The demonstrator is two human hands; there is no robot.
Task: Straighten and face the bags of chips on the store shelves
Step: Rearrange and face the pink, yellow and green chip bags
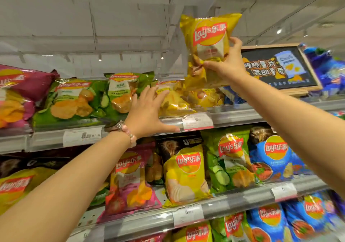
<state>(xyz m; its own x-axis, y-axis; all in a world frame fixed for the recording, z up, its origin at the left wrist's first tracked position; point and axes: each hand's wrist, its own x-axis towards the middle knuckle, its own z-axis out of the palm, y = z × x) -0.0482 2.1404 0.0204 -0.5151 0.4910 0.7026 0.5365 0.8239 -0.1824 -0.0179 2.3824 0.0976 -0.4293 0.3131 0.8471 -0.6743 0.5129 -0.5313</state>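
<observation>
- Right hand (pixel 226 65) up high, fingers pinching a crinkly yellow foil bag (pixel 207 49), upright, logo facing out, above the top shelf (pixel 233 115).
- Left hand (pixel 149 111) w/ fingers spread, flat on glossy yellow bags (pixel 173 101) lying on that shelf; thumb along the metal rail.
- Green puffy bags (pixel 74 99) just left.

Left hand (pixel 149 111) spread flat; right hand (pixel 228 64) pinching.

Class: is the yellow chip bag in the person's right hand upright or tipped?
Upright: the yellow bag shows its logo level, gripped by the right hand.
</observation>
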